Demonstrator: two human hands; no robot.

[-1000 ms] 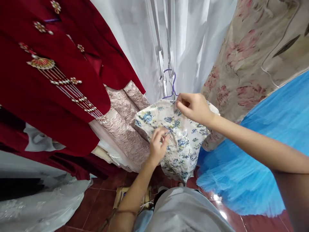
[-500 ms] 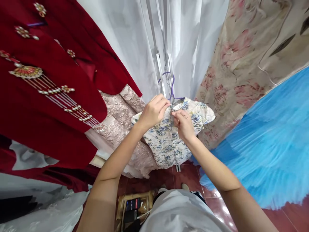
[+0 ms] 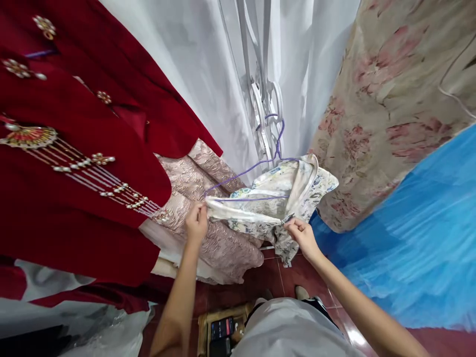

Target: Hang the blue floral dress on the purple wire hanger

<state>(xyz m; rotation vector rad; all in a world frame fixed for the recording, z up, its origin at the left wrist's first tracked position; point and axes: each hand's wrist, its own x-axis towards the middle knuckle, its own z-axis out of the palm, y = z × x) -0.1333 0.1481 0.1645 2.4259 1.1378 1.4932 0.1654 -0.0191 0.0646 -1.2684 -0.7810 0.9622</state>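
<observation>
A short-sleeved white top with blue and yellow flowers [image 3: 260, 228] hangs partly off a purple hanger [image 3: 242, 173], its opening spread wide. My left hand [image 3: 197, 224] pinches the pale edge of the top at the left, near the tip of the hanger. On the other side of the opening, my right hand [image 3: 302, 237] has finger and thumb closed on the front edge and pulls it toward me. The hanger's left arm is bare of cloth, while its right arm still goes into the top.
White hooks and bars [image 3: 266, 94] carry the purple hanger before a white curtain [image 3: 186, 64]. Left hang a beaded red garment [image 3: 122, 148] and a pink textured dress [image 3: 223, 258]. Right are floral beige cloth [image 3: 372, 114] and blue tulle [image 3: 409, 238]. A wooden box [image 3: 203, 329] stands below.
My hands, earlier close together at the neckline, have moved apart and down. The front has opened and the left shoulder has come off the hanger.
</observation>
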